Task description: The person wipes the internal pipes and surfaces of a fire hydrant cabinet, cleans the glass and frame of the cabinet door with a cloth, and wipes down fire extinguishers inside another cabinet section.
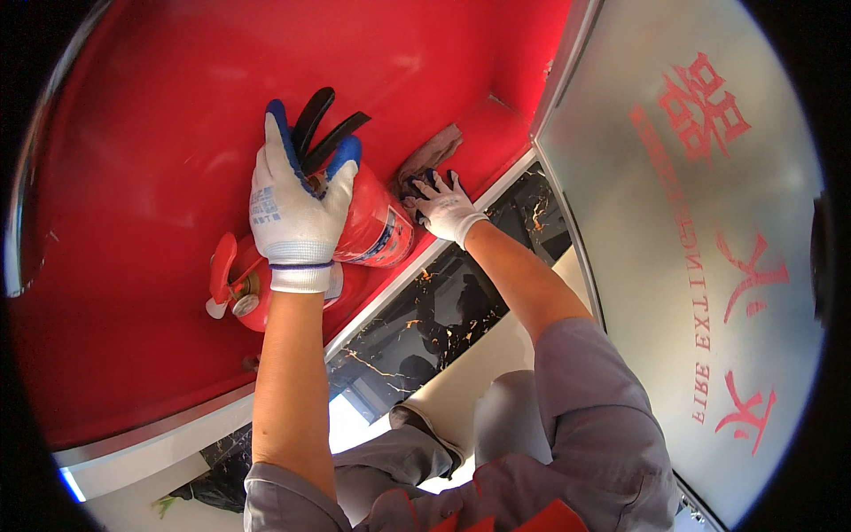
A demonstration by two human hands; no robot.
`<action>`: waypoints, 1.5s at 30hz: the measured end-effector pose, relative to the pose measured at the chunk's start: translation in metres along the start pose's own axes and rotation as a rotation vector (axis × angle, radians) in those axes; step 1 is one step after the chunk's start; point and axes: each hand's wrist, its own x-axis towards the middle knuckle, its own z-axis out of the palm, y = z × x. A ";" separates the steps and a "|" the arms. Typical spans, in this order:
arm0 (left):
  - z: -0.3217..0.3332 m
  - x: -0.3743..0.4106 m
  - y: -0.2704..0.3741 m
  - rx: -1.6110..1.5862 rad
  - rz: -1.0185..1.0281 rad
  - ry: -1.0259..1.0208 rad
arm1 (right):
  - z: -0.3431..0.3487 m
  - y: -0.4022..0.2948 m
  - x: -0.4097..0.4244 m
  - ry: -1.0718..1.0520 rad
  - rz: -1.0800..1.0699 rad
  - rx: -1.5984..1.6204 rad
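Observation:
In a white knit glove with blue-coated fingertips, my left hand (pixel 299 199) grips a red fire extinguisher (pixel 382 223) around its neck. The extinguisher's two black handle levers (pixel 336 139) stick out between my thumb and forefinger; the valve is mostly hidden. Beside that extinguisher's base, my gloved right hand (pixel 444 206) presses on a crumpled grey-brown cloth (pixel 435 147) on the cabinet floor, fingers spread over it. Partly behind my left wrist is a second red extinguisher (pixel 256 314), with a red lever (pixel 224 263) and a small round gauge (pixel 246 305).
Red walls (pixel 166 133) enclose the cabinet, with a pale metal sill (pixel 392 282) along its front. The frosted door (pixel 638 266), bearing red writing, stands open at right. Black veined stone (pixel 432 326) lies below the sill. A black plastic bag (pixel 216 489) sits lower left.

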 end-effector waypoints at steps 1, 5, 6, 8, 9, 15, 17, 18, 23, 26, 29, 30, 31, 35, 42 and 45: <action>0.001 0.002 0.003 0.061 0.006 -0.003 | -0.004 0.005 0.003 -0.008 0.018 -0.043; 0.005 0.004 0.007 0.014 0.022 0.060 | -0.021 0.030 0.023 -0.048 0.131 -0.116; 0.004 0.003 0.005 0.021 0.004 0.062 | -0.026 0.034 0.027 -0.083 0.100 -0.135; 0.006 0.003 0.005 0.005 0.003 0.053 | -0.028 0.049 0.030 -0.087 0.141 -0.167; 0.006 0.003 0.005 -0.004 0.002 0.052 | -0.026 0.058 0.028 -0.052 0.204 -0.178; 0.007 0.002 0.002 0.054 0.062 0.048 | -0.044 0.144 0.039 -0.203 0.660 -0.401; 0.010 0.002 0.002 0.036 0.056 0.043 | -0.046 0.145 0.043 -0.258 0.701 -0.427; 0.009 0.003 0.002 0.038 0.052 0.046 | -0.052 0.140 0.045 -0.273 0.681 -0.390; 0.003 0.004 0.006 0.068 -0.006 -0.011 | -0.060 0.115 0.036 -0.331 0.592 -0.449; 0.008 0.005 0.005 0.066 -0.007 -0.005 | -0.050 0.091 0.023 -0.255 0.371 -0.462; 0.003 0.004 0.002 0.108 -0.016 0.007 | -0.072 0.008 0.003 -0.399 0.059 -0.244; 0.003 0.005 0.005 0.101 -0.014 0.006 | -0.062 -0.010 -0.002 -0.441 0.022 -0.263; 0.003 0.005 0.006 0.099 -0.016 0.002 | -0.051 -0.025 -0.010 -0.266 0.004 -0.303; 0.002 0.003 0.001 0.036 -0.018 0.012 | -0.062 0.000 -0.006 -0.355 0.053 -0.199; 0.005 0.004 0.003 0.100 0.035 -0.006 | -0.047 0.126 0.006 0.111 0.559 -0.217; 0.006 0.003 0.002 0.096 0.002 -0.017 | -0.049 0.074 0.016 -0.011 0.576 -0.090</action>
